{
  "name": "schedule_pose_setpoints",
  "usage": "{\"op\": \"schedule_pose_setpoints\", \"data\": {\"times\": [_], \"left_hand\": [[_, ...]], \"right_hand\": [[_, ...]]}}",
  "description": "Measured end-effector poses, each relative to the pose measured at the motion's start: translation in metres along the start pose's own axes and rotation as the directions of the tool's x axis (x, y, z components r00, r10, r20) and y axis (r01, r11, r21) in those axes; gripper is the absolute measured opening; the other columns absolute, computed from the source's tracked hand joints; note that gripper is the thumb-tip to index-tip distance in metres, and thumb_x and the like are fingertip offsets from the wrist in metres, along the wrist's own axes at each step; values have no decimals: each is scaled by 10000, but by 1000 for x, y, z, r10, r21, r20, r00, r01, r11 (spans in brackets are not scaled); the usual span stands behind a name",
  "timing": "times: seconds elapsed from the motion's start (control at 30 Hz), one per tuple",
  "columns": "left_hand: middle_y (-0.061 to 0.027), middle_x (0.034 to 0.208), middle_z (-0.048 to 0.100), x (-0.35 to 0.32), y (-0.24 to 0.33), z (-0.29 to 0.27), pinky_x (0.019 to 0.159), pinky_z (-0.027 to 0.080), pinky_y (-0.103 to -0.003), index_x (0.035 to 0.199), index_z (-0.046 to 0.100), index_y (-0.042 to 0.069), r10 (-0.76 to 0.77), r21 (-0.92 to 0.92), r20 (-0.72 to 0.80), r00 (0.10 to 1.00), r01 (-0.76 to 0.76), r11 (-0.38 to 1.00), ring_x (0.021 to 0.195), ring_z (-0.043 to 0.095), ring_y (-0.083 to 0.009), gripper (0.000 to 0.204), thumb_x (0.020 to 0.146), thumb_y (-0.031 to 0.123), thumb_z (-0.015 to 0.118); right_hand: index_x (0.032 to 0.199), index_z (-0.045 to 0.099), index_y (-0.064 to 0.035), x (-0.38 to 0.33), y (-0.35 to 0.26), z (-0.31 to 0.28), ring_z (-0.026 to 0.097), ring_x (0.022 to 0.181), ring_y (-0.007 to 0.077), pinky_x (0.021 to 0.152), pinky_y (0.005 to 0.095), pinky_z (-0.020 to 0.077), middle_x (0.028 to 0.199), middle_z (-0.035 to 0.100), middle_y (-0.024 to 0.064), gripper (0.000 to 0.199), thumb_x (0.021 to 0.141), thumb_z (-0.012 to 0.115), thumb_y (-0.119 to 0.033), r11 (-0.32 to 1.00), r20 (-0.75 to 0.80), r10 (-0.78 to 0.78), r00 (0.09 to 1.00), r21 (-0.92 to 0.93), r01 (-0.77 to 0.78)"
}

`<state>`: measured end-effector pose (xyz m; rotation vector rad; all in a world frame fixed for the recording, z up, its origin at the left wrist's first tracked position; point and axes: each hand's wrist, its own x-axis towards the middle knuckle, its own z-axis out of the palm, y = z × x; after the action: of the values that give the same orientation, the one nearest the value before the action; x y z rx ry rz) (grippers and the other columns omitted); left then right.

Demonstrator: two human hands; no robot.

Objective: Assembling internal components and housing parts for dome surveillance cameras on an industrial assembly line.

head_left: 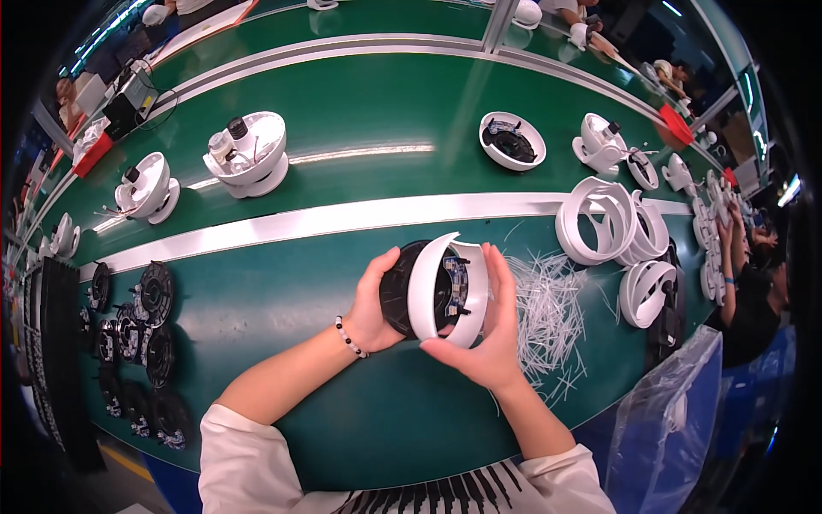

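Over the green desk [360,411], I am joining two camera housing parts.
My left hand [372,304] is gripping the black base [396,287], right hand [488,334] fingers clasping the white dome ring [432,287]; aligning them probably comes next.

Both hands are gripping one round assembly above the near green bench [360,428]. The left hand [370,310] is cupping the black disc base [396,287] from the left, while the right hand [485,334] is wrapping around the white ring housing [428,295] from the right and beneath. White plastic strips [548,317] are lying just right of the hands. White rings [612,227] are stacking at the right, black discs [141,330] are lying at the left, and white dome units [248,154] are sitting on the far belt.
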<state>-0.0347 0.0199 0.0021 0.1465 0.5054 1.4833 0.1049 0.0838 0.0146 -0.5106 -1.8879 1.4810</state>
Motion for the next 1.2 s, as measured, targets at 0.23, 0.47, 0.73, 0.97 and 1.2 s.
{"op": "schedule_pose_setpoints", "data": {"times": [0.23, 0.47, 0.73, 0.97, 1.2], "left_hand": [[-121, 1188, 425, 3, -13, 4, 891, 386, -338, 1204, 369, 47, 93, 175, -26, 995, -88, 981, 1046, 454, -214, 614, 840, 517, 216], [-101, 1207, 401, 0, -8, -1, 930, 350, -368, 1240, 328, 85, 12, 102, 74, 997, -19, 995, 1105, 408, -217, 758, 777, 654, 137], [-87, 1222, 383, -1, -5, -8, 945, 329, -395, 1248, 319, 109, -89, 94, 78, 993, 82, 992, 1131, 376, -226, 756, 768, 663, 137], [-109, 1199, 415, -4, -11, -19, 935, 344, -398, 1233, 343, 76, -8, 81, 66, 998, 3, 997, 1092, 425, -230, 796, 730, 690, 285], [-109, 1103, 486, -2, -13, -18, 887, 396, -361, 1152, 411, 35, 7, -29, 31, 1000, -6, 1000, 1013, 484, -220, 456, 767, 264, 493]], "right_hand": [[1261, 136, 48, -4, -5, 7, 214, 1162, 397, 945, 470, 184, 1300, 134, 267, 1057, 516, 774, -346, 872, 28, -158, 987, -466, 153], [1253, 150, 60, 2, -9, 9, 220, 1154, 409, 933, 484, 202, 1275, 182, 278, 1069, 493, 781, -349, 844, 32, -159, 987, -514, 153], [1225, 204, 60, 5, -9, 4, 250, 1140, 408, 915, 481, 235, 1261, 214, 274, 1041, 451, 792, -314, 806, 140, -152, 978, -556, 205], [1224, 206, 59, 2, -3, 9, 257, 1140, 406, 915, 478, 242, 1265, 224, 262, 1040, 440, 791, -294, 798, 133, -184, 974, -558, 227], [1237, 197, 50, 1, 5, 10, 219, 1171, 423, 932, 487, 221, 1286, 199, 268, 1051, 455, 785, -334, 788, 50, -205, 977, -583, 195]]}}
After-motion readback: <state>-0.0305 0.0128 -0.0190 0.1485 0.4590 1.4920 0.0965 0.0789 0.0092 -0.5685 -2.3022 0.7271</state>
